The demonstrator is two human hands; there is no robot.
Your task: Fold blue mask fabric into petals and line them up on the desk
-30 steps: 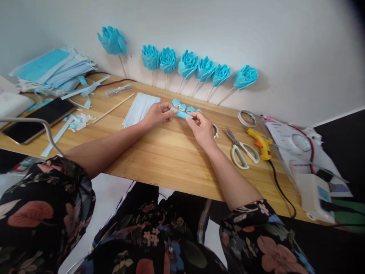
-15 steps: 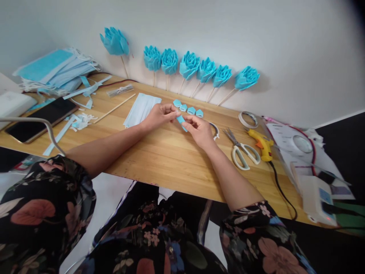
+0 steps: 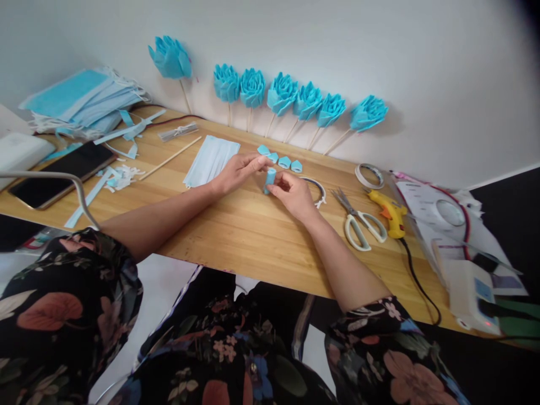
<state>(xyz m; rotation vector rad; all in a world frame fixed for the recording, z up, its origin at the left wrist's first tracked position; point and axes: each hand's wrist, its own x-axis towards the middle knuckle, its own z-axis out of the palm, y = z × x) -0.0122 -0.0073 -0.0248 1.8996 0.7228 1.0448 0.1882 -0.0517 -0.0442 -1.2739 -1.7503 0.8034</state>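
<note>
In the head view, a small blue strip [image 3: 270, 179] is held over the middle of the wooden tabletop [image 3: 236, 236], rather nearer its far edge than its front edge. The right hand [image 3: 294, 195] has it gripped between thumb and fingers, coming at it from the right side. The strip's long axis points from the front edge toward the far edge, roughly across the line joining the two hands. Its lower end sits by the right thumb; its upper end lies just beside the fingertips of the left hand [image 3: 236, 173], to their front and right. The right hand is therefore the nearer one. The left fingers reach out toward that upper end, thumb extended; the strip is small and blurred here, so I cannot tell whether they touch or pinch it.

Just beyond the hands, toward the far edge, four folded blue pieces [image 3: 284, 162] lie in a short row. A pleated pale-blue sheet [image 3: 212, 162] rests on the tabletop beyond the left wrist. A roll of tape [image 3: 321, 194] lies partly hidden beside the right hand, with scissors [image 3: 358, 219] farther toward the right end. Along the far edge, blue flowers [image 3: 282, 94] on thin stems lean against the wall [image 3: 320, 39].
</note>
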